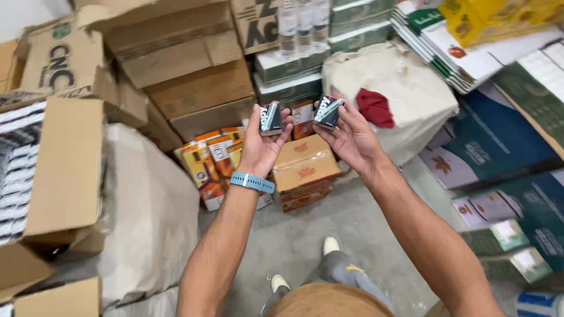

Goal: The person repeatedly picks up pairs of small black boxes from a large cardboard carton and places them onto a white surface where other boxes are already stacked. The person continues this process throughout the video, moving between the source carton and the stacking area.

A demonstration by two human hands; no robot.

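Stockroom: left hand (262,144), right hand (346,138) each grip packets (271,118).

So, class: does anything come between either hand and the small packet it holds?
No. The left hand grips one dark packet directly, and the right hand grips the other packet; nothing visible lies between.

A small rectangular black-and-silver cardboard packet (271,118) is standing upright, its printed face showing, pinched between thumb and fingers (257,117) at its two long edges. A second small rectangular black-and-silver cardboard packet (327,111) is tilting leftward, resting against fingers (346,114) curling behind its right edge.
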